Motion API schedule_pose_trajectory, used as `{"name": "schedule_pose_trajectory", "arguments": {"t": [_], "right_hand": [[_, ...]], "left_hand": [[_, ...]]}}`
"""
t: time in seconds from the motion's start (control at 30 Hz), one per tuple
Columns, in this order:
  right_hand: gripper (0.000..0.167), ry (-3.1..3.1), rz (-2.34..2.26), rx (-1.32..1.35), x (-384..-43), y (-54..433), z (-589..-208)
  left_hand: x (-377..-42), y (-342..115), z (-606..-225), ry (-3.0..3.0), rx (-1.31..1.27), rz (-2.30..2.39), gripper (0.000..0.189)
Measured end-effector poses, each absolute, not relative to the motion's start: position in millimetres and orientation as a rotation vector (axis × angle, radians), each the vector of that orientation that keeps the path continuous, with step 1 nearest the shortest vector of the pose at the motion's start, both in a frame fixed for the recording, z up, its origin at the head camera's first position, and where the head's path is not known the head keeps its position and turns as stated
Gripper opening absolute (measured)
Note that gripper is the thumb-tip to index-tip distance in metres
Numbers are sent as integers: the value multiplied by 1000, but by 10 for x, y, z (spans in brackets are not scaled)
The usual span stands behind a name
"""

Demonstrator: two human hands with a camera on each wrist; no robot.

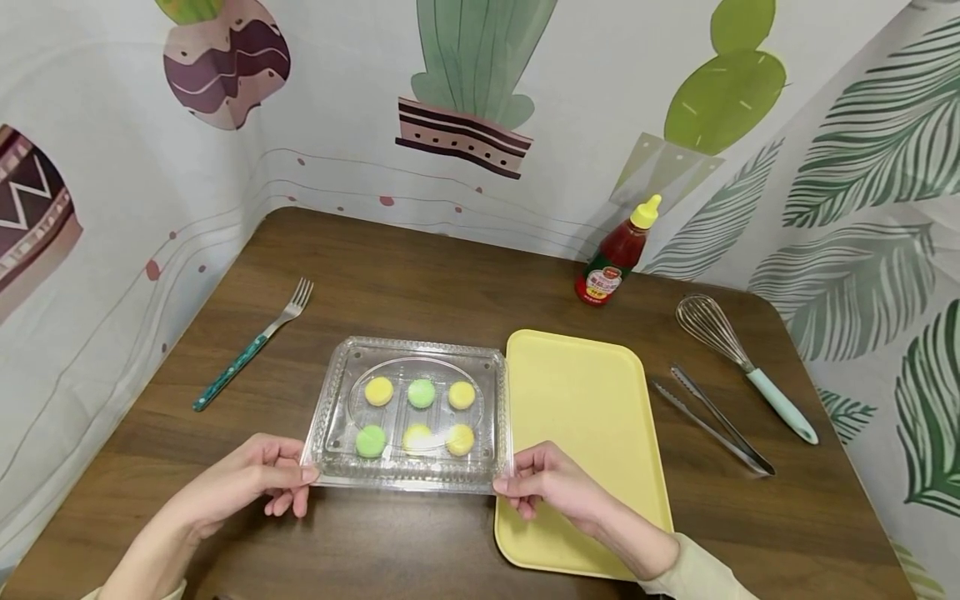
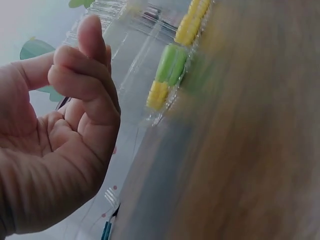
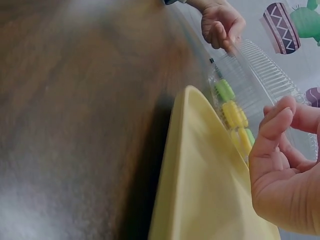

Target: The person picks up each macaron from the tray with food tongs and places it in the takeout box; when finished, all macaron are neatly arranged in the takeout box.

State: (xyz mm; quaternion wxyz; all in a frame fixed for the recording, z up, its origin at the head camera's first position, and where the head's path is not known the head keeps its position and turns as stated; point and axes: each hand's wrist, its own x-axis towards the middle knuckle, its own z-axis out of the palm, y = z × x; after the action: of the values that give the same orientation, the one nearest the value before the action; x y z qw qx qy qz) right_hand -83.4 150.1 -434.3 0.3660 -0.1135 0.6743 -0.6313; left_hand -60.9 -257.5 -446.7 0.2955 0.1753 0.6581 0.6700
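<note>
A clear plastic box (image 1: 339, 408) with a ridged lid is in front of me in the head view. Through it I see several round macarons, some yellow (image 1: 378, 391) and some green (image 1: 422, 392), in two rows. My left hand (image 1: 258, 477) pinches the box's near left corner between thumb and fingers. At the near right corner, my right hand (image 1: 551, 485) pinches the rim over the yellow tray (image 1: 585, 400). The right wrist view shows the macarons (image 3: 232, 114) low in the box, below the pinched rim. Whether the lid is fully pressed down, I cannot tell.
Left of the box lies a fork (image 1: 255, 343) with a teal handle. A red sauce bottle (image 1: 617, 258) with a yellow cap stands behind the tray. To the right lie metal tongs (image 1: 716, 423) and a whisk (image 1: 742, 362). A patterned cloth (image 1: 337, 92) hangs behind the table.
</note>
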Motion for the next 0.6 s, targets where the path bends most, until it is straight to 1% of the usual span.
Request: {"name": "schedule_pose_trajectory", "arguments": {"t": [0.37,0.5,0.6], "right_hand": [[36,1688,-1610,-329,-859,1551,-4353],[30,1748,-1587,-359,-893,1621,-4327],[28,1801,-1577,-352,-959,1725,-4281]], "left_hand": [[-636,-2640,-4411,1786,448,1660,26],[-665,-2713,-4359,1846,475,1582,24],[-733,-2780,-4279,1974,445,1544,28]]}}
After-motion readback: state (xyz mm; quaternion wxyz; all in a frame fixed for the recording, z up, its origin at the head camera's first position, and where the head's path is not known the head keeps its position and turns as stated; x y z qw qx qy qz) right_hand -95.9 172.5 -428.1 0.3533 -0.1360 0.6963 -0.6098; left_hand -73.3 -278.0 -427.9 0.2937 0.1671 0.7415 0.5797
